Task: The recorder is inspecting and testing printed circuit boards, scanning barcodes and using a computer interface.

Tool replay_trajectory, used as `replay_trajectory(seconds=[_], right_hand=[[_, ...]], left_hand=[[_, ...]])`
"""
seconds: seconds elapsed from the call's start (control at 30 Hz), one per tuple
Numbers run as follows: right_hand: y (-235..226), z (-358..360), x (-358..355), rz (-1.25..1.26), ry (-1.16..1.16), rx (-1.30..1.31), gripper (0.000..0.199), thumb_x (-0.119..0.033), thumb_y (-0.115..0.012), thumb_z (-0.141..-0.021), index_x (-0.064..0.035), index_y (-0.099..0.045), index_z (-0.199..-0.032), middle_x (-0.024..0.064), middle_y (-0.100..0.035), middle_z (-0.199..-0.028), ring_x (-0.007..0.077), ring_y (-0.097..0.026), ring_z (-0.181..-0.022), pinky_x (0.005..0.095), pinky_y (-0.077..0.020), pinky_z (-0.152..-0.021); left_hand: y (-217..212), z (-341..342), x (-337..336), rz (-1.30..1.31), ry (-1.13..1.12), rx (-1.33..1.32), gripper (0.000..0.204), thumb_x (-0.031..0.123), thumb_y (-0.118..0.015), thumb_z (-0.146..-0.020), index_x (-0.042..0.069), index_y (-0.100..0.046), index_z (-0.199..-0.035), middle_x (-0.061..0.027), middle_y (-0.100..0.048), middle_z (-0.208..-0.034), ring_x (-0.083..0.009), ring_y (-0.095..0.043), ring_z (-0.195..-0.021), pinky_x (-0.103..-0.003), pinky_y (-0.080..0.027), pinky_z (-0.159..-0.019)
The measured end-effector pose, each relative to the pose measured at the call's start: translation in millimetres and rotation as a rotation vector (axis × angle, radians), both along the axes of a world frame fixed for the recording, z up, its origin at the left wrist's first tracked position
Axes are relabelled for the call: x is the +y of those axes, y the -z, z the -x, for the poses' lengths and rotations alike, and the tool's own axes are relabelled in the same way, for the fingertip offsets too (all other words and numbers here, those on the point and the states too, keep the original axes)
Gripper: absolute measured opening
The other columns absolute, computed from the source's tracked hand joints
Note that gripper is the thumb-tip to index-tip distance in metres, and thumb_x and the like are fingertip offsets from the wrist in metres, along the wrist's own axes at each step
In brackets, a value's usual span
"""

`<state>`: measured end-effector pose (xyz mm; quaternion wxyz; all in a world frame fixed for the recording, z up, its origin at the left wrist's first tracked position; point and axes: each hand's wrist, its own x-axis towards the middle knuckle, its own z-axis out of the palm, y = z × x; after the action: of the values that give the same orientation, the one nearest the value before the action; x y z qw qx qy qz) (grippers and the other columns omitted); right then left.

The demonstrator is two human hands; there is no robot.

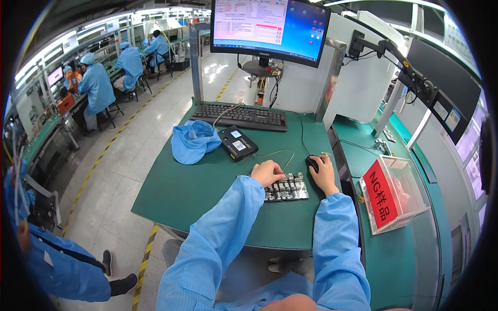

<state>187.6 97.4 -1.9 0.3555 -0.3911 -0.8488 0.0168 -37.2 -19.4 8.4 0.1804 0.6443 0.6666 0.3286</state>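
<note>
My left hand [267, 173] rests at the upper left of a block of small silver-and-black electronic modules [288, 193], set in rows on the green mat. Its fingers are bent together at the top row; what they pinch is hidden. A thin yellow-green cable [280, 151] curves from a black box with a small lit screen [238, 143] to those fingertips. To the right of the modules, my right hand [323, 174] is closed over a black computer mouse [312, 165].
Behind the box lie a black keyboard [244, 116] and a blue cloth cap [195, 142], with a lit monitor [267, 28] above. At right, a clear box with a red label [384, 194] stands on another green bench. A person in blue [67, 264] is close on the left.
</note>
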Motion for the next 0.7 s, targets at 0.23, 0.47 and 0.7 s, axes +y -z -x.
replay_trajectory(seconds=[0.23, 0.47, 0.7], right_hand=[[2, 1, 0, -0.016, 0.0, 0.006, 0.035, -0.018, -0.066, -0.076, -0.0174, -0.061, -0.111, 0.0133, -0.051, -0.112, 0.0343, -0.052, -0.1, 0.0421, -0.0449, -0.086], [0, -1, 0, -0.022, 0.002, 0.006, 0.034, -0.018, -0.066, -0.076, -0.0174, -0.061, -0.11, 0.013, -0.051, -0.112, 0.0336, -0.052, -0.099, 0.0414, -0.0447, -0.085], [1, 2, 0, -0.034, -0.023, 0.015, 0.034, -0.016, -0.066, -0.076, -0.0166, -0.062, -0.109, 0.014, -0.052, -0.111, 0.0349, -0.053, -0.1, 0.0423, -0.0449, -0.085]], left_hand=[[1, 1, -2, 0.007, 0.02, -0.076, 0.023, 0.032, -0.071, -0.075, 0.011, -0.071, -0.084, -0.006, -0.07, -0.084, -0.022, -0.066, -0.082, -0.037, -0.048, -0.077], [3, 0, 1, -0.015, 0.036, -0.116, 0.026, 0.031, -0.073, -0.074, 0.008, -0.071, -0.086, -0.0078, -0.07, -0.084, -0.0219, -0.067, -0.08, -0.034, -0.051, -0.075], [17, 10, 7, -0.065, 0.102, -0.189, 0.025, 0.027, -0.075, -0.075, 0.005, -0.07, -0.086, -0.0086, -0.068, -0.078, -0.0171, -0.065, -0.072, -0.03, -0.051, -0.067]])
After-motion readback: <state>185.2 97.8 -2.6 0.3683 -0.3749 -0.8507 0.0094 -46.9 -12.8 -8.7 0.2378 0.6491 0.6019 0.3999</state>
